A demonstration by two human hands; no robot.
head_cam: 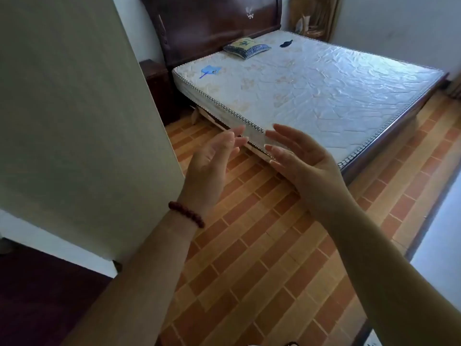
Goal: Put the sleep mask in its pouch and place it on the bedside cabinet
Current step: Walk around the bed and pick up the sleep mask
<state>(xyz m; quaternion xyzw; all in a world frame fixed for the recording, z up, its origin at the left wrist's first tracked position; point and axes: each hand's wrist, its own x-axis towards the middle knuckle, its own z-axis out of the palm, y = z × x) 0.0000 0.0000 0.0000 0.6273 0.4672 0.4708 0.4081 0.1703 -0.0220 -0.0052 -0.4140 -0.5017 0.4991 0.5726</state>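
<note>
L hand (212, 158) & R hand (299, 161) empty, fingers spread. Dark sleep mask (286, 43) well beyond R hand on mattress (324, 96); blue pouch (210, 70) beyond L. Prob. soft, light: pinch mid-mask.

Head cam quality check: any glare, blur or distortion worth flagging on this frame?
Head view: daylight sheen on the mattress washes out some of its quilting. Fingertips of the left hand and right hand look soft and smeared. The wide-angle lens skews the edge of the pale wall panel. The small dark item beside the pillow is too small to resolve.
</note>
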